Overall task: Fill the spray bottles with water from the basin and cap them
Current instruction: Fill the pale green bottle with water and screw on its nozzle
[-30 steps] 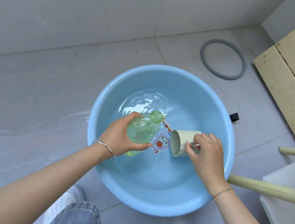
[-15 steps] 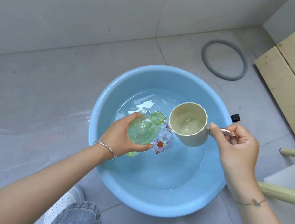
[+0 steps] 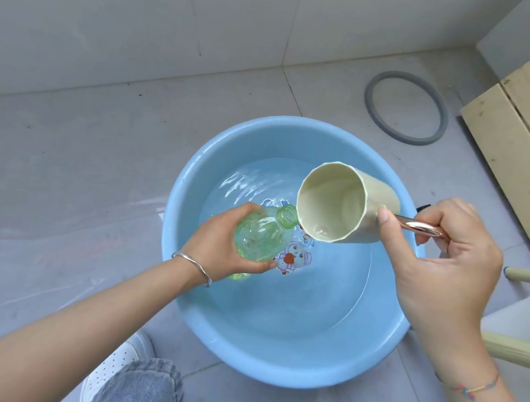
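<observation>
A round blue basin [image 3: 275,359] holding water sits on the grey tiled floor. My left hand [image 3: 221,245] grips a clear green bottle [image 3: 260,235] over the basin, tilted, its uncapped neck pointing up and right. My right hand [image 3: 444,258] holds a cream cup [image 3: 340,204] by its shiny metal handle [image 3: 421,229], thumb against the cup wall. The cup is tipped left, its lower rim just right of the bottle's mouth, with a little water at the lip. No spray cap is in view.
A grey rubber ring [image 3: 406,107] lies on the floor beyond the basin. Pale wooden boards [image 3: 526,134] stand at the right, with wooden legs [image 3: 513,347] and a white surface below. My shoes and a denim knee [image 3: 141,385] are at the bottom edge.
My right hand lifted the cup out of the water, brought it up upright, then tipped it toward the bottle's mouth. My left hand kept the bottle almost still.
</observation>
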`<state>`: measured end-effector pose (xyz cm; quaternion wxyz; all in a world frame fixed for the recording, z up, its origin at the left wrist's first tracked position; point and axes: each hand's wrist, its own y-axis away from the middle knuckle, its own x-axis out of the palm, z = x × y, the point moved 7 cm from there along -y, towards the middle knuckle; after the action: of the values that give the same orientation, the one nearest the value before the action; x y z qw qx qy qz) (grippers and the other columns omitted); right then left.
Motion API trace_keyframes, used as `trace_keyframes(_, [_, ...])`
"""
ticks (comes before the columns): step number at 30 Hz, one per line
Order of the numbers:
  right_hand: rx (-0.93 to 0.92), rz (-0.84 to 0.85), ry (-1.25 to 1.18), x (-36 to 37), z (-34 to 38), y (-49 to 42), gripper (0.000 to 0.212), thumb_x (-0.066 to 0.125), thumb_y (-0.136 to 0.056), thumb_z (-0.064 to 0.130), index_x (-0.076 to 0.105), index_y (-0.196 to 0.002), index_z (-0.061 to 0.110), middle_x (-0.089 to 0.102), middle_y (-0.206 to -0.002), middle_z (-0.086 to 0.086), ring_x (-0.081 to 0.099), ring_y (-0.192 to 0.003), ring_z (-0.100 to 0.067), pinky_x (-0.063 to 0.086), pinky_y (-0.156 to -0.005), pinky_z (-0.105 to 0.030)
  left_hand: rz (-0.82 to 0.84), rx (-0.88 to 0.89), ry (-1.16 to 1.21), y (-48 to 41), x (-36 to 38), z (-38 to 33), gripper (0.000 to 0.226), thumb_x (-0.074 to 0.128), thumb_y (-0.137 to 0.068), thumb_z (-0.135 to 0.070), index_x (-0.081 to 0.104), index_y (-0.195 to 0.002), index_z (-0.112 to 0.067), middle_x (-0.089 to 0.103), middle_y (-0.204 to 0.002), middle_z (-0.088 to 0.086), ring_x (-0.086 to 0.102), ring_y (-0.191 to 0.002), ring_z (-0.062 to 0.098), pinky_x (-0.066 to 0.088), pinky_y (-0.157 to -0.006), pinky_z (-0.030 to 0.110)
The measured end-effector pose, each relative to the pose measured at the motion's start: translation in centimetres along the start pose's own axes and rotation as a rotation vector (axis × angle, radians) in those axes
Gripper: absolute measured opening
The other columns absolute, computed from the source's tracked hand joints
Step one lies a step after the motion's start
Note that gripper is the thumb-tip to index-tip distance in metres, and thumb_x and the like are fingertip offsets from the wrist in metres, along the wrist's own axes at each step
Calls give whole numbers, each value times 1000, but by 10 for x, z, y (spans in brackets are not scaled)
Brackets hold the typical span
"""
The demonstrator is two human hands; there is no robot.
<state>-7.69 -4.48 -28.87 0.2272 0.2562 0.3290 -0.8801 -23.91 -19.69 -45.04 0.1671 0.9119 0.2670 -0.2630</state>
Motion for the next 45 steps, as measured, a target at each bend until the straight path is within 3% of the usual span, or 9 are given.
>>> trace_keyframes(4, [-111,-17,91,0,13,0,34,70,-83,19,48,-62,5,36,-60,2,33,-65,-22,29,-63,-20,1,-2,-5,0,0,1,78,69,-50,-74,52,-115,-36,61,-105,-24,58,-96,1,46,-86,22])
trace_keyframes(7, [-167,-29,133,1,19,0,33,72,-82,17,49,-61,5,39,-60,0,34,-64,-24,29,-63,-28,1,0,-8,0,0,1,77,69,-50,-74,51,-115,-37,61,-105,-25,57,-96,0,46,-85,23])
trace_keyframes(17, [-315,-56,214,1,35,0,33,71,-83,15,50,-60,6,37,-60,0,28,-68,-16,27,-66,-31,8,-6,-6,0,1,2,79,69,-50,-73,52,-117,-36,62,-104,-23,58,-96,4,48,-86,28])
trace_keyframes(23, [-368,-61,252,2,38,0,33,70,-84,15,52,-59,4,43,-56,-8,31,-68,-19,28,-67,-33,7,-2,-4,0,2,3,76,74,-51,-69,52,-116,-35,62,-103,-21,58,-95,5,47,-85,28])
trace_keyframes(28, [-426,-70,274,3,44,-1,33,70,-85,14,53,-59,3,43,-57,-7,25,-72,-12,23,-73,-28,-1,-4,-9,-1,2,4,74,71,-50,-71,51,-113,-37,61,-98,-23,57,-91,4,48,-83,27])
trace_keyframes(36, [-542,-71,317,7,54,0,32,71,-83,9,54,-57,4,46,-55,-6,32,-68,-22,19,-75,-26,13,5,-13,-1,4,5,72,74,-53,-68,50,-115,-40,62,-102,-22,58,-95,4,49,-86,30])
trace_keyframes(39, [-611,-48,323,12,58,3,31,71,-82,8,55,-56,3,49,-56,-6,35,-69,-23,24,-71,-31,2,-5,-18,0,3,6,71,71,-51,-70,48,-114,-46,60,-100,-25,57,-93,2,48,-85,29])
trace_keyframes(45, [-757,-58,341,21,69,12,29,71,-81,5,55,-57,6,46,-54,-5,35,-68,-22,28,-71,-33,1,-7,-23,-1,4,8,80,70,-50,-72,51,-119,-37,63,-106,-19,60,-98,8,49,-88,34])
